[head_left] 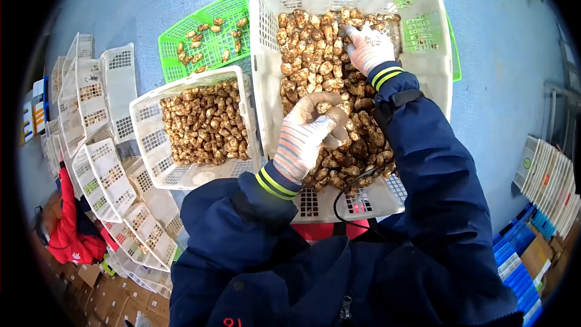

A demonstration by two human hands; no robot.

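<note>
As left hand (pixel 305 139) holds tuber (pixel 324 108), right hand (pixel 370 47): grip unclear | black cord (pixel 336 207) overhangs crate (pixel 265 42) | green basket (pixel 175 72) beside

From the wearer's head, above and behind the gloved left hand (pixel 305 139) and gloved right hand (pixel 370 47), one wide fisheye view faces steeply down, near enough that both show large.

a smooth, brightly lit blue floor (pixel 496 54) spreads through the room. along its left edge stand rows of white perforated crates (pixel 115 79), and brown cartons (pixel 121 300) cover its near left corner. by its right edge runs a long row of stacked pale trays (pixel 554 188); blue crates (pixel 514 266) and brown cardboard (pixel 535 257) crowd the near right corner.
</note>
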